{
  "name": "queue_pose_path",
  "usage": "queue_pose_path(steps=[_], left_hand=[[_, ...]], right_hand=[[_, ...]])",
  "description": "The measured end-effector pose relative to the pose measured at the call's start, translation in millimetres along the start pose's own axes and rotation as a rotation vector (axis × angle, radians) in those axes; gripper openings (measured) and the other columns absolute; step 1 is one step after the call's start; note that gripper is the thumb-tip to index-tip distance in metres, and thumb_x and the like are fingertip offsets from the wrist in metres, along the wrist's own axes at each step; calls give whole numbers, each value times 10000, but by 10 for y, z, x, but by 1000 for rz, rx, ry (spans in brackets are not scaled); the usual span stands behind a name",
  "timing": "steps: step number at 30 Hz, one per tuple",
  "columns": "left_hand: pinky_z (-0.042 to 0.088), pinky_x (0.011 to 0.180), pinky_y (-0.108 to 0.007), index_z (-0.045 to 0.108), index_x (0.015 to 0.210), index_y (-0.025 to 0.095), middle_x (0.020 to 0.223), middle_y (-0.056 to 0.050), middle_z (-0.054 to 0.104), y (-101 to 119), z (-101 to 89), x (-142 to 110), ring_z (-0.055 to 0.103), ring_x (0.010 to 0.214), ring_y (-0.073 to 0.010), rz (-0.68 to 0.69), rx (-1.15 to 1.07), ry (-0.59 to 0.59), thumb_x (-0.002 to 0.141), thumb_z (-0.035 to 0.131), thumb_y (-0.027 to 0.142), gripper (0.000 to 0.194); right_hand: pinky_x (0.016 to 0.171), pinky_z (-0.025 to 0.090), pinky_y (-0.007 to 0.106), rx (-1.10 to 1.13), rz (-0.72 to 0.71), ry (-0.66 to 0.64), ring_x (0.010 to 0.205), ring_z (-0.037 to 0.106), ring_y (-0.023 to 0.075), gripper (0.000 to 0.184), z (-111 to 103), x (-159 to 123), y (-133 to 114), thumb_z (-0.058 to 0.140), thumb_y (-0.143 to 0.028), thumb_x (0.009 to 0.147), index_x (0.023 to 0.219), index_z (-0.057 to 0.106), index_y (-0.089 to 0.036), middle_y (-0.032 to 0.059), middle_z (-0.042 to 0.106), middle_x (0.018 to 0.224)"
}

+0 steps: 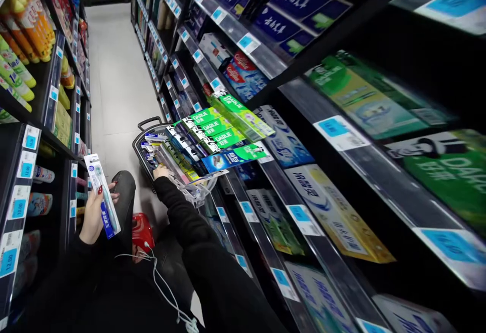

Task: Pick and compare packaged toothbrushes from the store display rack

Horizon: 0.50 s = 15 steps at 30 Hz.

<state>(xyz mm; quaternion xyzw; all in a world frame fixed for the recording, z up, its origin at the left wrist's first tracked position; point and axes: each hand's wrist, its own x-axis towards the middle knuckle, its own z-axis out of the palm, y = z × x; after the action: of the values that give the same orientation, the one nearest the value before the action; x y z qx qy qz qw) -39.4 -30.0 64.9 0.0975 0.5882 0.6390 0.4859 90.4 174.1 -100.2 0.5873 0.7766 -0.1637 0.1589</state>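
Note:
My left hand (94,214) is closed around a packaged toothbrush (102,196) in a narrow clear-fronted pack with a blue lower end. It holds the pack upright above my bent knee, and the thumb has a red nail. My right hand (162,172) reaches into a shopping basket (197,194) with clear sides and a dark handle, among slim packs. Its fingers are mostly hidden there. Several green Darlie toothpaste boxes (216,128) lie at the right side of the basket, and a blue toothpaste box (228,158) lies across its near right edge.
Toothpaste shelves (304,216) with price tags rise close on my right. Shelves of bottles (32,19) line the left. A pale floor aisle (114,70) runs ahead between them. A red object (142,232) and a white cable (155,267) lie by my legs.

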Motion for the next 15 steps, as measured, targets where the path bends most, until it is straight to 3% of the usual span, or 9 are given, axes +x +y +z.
queue_pose_path(steps=[4, 7, 9, 12, 15], left_hand=[[528, 811, -362, 514, 1152, 143, 1229, -145, 578, 13, 32, 29, 646, 908, -206, -20, -4, 15, 830, 542, 290, 355], [522, 834, -399, 546, 1094, 119, 1203, -161, 593, -2, 72, 36, 647, 921, -233, -6, -39, -3, 815, 561, 298, 332], [515, 847, -431, 545, 1100, 122, 1188, -165, 601, -21, 108, 29, 647, 929, -251, 8, -74, -33, 804, 580, 313, 354], [494, 880, -455, 520, 1150, 139, 1200, -162, 594, -78, 173, 3, 626, 990, -265, 11, -117, -77, 799, 592, 307, 396], [462, 929, -447, 499, 1199, 146, 1242, -156, 566, -194, 249, -54, 583, 1075, -265, 27, -85, -122, 819, 568, 315, 422]], right_hand=[[948, 310, 455, 94, -101, 56, 1153, 423, 280, 304, -37, -66, 33, 403, -155, 890, 1130, 550, -40, 205, 517, 1198], [958, 261, 494, 207, -164, 114, 1185, 377, 314, 369, -146, -369, -41, 320, -95, 883, 1192, 505, -11, 267, 440, 1274], [923, 322, 462, 306, -216, 116, 1127, 446, 288, 350, -205, -715, -133, 341, -188, 913, 1196, 502, -60, 231, 490, 1229], [753, 446, 291, 503, -379, 27, 825, 588, 150, 285, -246, -1355, -270, 345, -294, 940, 1141, 512, -181, 62, 633, 945], [650, 468, 249, 952, -542, -50, 703, 587, 128, 379, -267, -1915, -347, 505, -345, 859, 1185, 414, -174, 21, 626, 864]])
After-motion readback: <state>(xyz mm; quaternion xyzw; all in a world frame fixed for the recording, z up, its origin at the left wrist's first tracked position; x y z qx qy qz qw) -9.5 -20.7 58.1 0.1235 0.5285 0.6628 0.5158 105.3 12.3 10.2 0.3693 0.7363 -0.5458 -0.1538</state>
